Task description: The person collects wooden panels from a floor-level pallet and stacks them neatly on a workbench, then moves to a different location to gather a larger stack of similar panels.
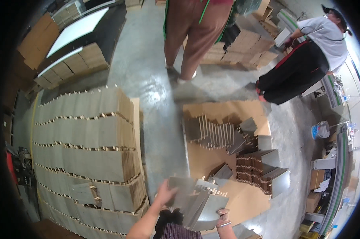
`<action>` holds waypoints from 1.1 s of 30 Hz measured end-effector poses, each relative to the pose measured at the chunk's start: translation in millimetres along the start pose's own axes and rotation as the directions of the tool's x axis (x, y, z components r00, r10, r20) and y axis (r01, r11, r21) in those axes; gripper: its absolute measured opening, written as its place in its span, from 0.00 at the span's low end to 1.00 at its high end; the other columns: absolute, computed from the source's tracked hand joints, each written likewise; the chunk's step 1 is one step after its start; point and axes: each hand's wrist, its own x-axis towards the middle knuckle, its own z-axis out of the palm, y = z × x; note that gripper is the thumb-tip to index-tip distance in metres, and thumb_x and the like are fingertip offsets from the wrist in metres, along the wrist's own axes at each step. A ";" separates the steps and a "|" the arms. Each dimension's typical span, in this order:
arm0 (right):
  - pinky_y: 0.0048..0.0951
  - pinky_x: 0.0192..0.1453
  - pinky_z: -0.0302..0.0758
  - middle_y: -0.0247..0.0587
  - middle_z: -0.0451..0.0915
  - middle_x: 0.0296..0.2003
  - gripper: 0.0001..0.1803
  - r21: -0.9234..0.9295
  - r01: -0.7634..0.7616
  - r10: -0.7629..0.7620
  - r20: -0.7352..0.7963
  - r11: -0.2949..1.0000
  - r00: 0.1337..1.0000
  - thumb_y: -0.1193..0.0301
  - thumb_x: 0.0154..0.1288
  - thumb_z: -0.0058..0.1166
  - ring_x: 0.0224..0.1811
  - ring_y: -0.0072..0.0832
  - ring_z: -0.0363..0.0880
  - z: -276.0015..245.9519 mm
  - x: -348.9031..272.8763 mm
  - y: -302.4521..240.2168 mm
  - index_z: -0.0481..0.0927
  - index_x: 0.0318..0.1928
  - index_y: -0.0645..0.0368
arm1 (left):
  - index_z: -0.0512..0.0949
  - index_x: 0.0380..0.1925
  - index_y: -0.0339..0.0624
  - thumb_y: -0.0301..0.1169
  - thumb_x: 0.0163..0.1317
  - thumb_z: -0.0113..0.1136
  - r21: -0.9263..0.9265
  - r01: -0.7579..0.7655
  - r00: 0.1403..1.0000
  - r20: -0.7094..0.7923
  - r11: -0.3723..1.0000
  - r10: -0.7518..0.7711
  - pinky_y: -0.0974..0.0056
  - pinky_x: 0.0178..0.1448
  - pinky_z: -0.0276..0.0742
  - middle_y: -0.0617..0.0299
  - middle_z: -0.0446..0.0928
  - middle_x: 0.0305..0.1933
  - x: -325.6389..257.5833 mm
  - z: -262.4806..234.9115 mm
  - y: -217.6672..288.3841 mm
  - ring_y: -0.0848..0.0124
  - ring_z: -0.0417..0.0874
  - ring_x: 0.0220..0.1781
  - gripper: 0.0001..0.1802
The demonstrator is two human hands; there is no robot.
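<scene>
Low in front of me is a bundle of thin grey panels (212, 209), with short pale wooden pegs sticking out along their upper edge. My right hand (224, 218), a band at its wrist, is closed on the bundle's right side. At the left, my left hand (165, 194) grips the edge of a single grey panel (181, 186). Motion smears that panel and some of the fingers. Beyond the bundle, a brown board (204, 159) on the floor carries a row of pegged panels (217, 133) and a brown-edged stack (249, 171).
A large block of stacked grey panels (84, 135) with pegs stands to my left. One person (198, 32) stands ahead; another (303, 59) bends at the right. More stacks (243, 46) lie behind them. A white bucket (320, 130) and a green-edged conveyor (337, 179) are at the right.
</scene>
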 end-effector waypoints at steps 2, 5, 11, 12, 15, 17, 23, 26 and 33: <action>0.49 0.54 0.73 0.51 0.78 0.40 0.32 -0.006 -0.010 0.010 0.065 1.000 0.998 0.73 0.33 0.48 0.42 0.47 0.77 29.4 -19.6 -11.7 0.74 0.48 0.67 | 0.69 0.51 0.35 0.27 0.57 0.59 -0.466 0.084 0.993 0.118 0.881 -0.032 0.62 0.52 0.72 0.57 0.75 0.49 -45.5 -4.9 77.2 0.69 0.76 0.48 0.21; 0.51 0.55 0.71 0.52 0.78 0.42 0.32 -0.080 -0.022 0.028 0.072 0.997 0.997 0.74 0.34 0.49 0.44 0.49 0.76 119.2 -98.8 -26.9 0.73 0.49 0.68 | 0.68 0.52 0.36 0.26 0.61 0.56 -0.533 0.025 0.985 0.156 0.846 0.070 0.68 0.55 0.68 0.61 0.74 0.49 -89.8 -14.9 119.3 0.72 0.73 0.49 0.19; 0.43 0.46 0.73 0.42 0.78 0.37 0.22 -0.168 -0.105 0.139 0.210 0.980 0.968 0.73 0.41 0.56 0.41 0.39 0.76 164.9 -201.0 -36.2 0.76 0.43 0.60 | 0.70 0.50 0.36 0.34 0.69 0.45 -0.439 0.001 0.982 0.171 0.898 0.082 0.67 0.54 0.68 0.63 0.74 0.47 -152.1 -27.6 136.1 0.75 0.72 0.48 0.16; 0.39 0.46 0.75 0.38 0.79 0.34 0.22 -0.253 -0.106 0.164 0.220 0.962 0.962 0.75 0.36 0.54 0.39 0.33 0.76 142.6 -192.3 -34.5 0.78 0.39 0.60 | 0.71 0.50 0.36 0.38 0.70 0.39 -0.419 -0.030 0.971 0.205 0.908 0.127 0.68 0.55 0.67 0.63 0.74 0.46 -163.0 -25.7 138.6 0.75 0.72 0.48 0.19; 0.37 0.46 0.76 0.38 0.79 0.31 0.17 -0.215 -0.100 0.167 0.320 0.971 0.932 0.74 0.38 0.55 0.36 0.35 0.76 134.1 -212.1 -29.0 0.79 0.35 0.59 | 0.68 0.54 0.35 0.39 0.70 0.40 -0.512 0.086 0.964 0.259 0.855 0.058 0.68 0.58 0.65 0.62 0.73 0.48 -221.2 -31.1 214.8 0.74 0.70 0.51 0.21; 0.38 0.47 0.76 0.38 0.79 0.30 0.14 -0.190 -0.075 0.124 0.258 0.979 0.958 0.74 0.38 0.55 0.35 0.36 0.76 154.0 -247.6 -28.6 0.79 0.32 0.58 | 0.63 0.58 0.33 0.41 0.69 0.42 -0.474 0.027 0.954 0.274 0.880 0.119 0.68 0.61 0.63 0.61 0.71 0.52 -226.2 -34.3 209.3 0.72 0.69 0.54 0.25; 0.40 0.51 0.74 0.40 0.80 0.36 0.12 -0.185 -0.185 0.231 0.273 0.965 0.934 0.71 0.46 0.57 0.40 0.37 0.77 223.5 -366.9 -27.4 0.80 0.35 0.58 | 0.52 0.65 0.32 0.49 0.64 0.50 -0.377 -0.043 0.965 0.223 0.925 0.136 0.66 0.66 0.57 0.54 0.66 0.61 -270.7 -46.5 198.8 0.66 0.65 0.63 0.39; 0.36 0.51 0.74 0.39 0.81 0.35 0.12 -0.235 -0.158 0.225 0.290 0.959 0.930 0.72 0.46 0.57 0.40 0.35 0.77 220.8 -380.9 -22.2 0.80 0.35 0.58 | 0.50 0.65 0.33 0.51 0.61 0.52 -0.294 -0.036 0.968 0.229 0.955 0.106 0.66 0.68 0.54 0.50 0.64 0.63 -292.1 -53.8 205.9 0.64 0.62 0.66 0.43; 0.51 0.59 0.68 0.49 0.78 0.46 0.29 -0.231 -0.087 0.131 0.186 0.969 0.974 0.73 0.43 0.55 0.47 0.48 0.75 176.3 -334.0 -12.0 0.72 0.52 0.65 | 0.49 0.65 0.36 0.53 0.57 0.56 -0.216 -0.264 0.921 0.233 0.940 0.313 0.58 0.69 0.52 0.47 0.61 0.63 -350.6 -76.5 289.8 0.56 0.61 0.66 0.46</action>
